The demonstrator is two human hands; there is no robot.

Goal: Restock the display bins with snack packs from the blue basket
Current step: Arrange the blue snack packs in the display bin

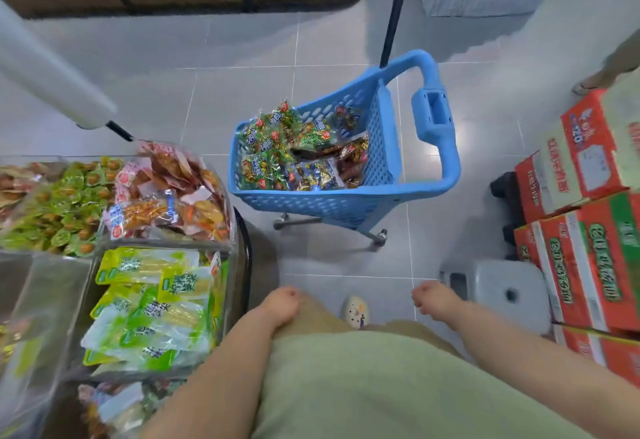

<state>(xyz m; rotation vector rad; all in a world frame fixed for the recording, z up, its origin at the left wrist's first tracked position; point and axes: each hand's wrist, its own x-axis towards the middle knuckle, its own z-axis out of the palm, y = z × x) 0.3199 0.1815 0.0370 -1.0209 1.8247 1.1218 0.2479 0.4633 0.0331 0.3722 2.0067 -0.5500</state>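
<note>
At my far left stand the display bins [166, 243], clear-walled and already holding yellow-green packs [152, 307] nearest me and orange-red ones [173, 196] behind them, so whatever I bring has to drop in over those rims. My left hand [282, 305] hangs by my hip just beside the bins, fingers loosely curled and holding nothing. Ahead of it, well apart from both hands, is the blue basket [311, 204] on its wheeled frame, and the snack packs [277, 147] I need lie heaped inside: green ones towards the left, darker brown and blue ones towards the right. They look to me like small sealed film pouches, so I expect them to be light, soft and crinkly, and slick enough to slide off one another. I would scoop a loose handful from the top of the heap, or pinch a single pack by its flat sealed edge rather than squeeze its middle, since the contents may crush. My right hand [433, 300] hangs on the other side, also relaxed and empty, near a grey stool [502, 289]. Furthest right are stacked red-and-green cartons [588, 265].
</note>
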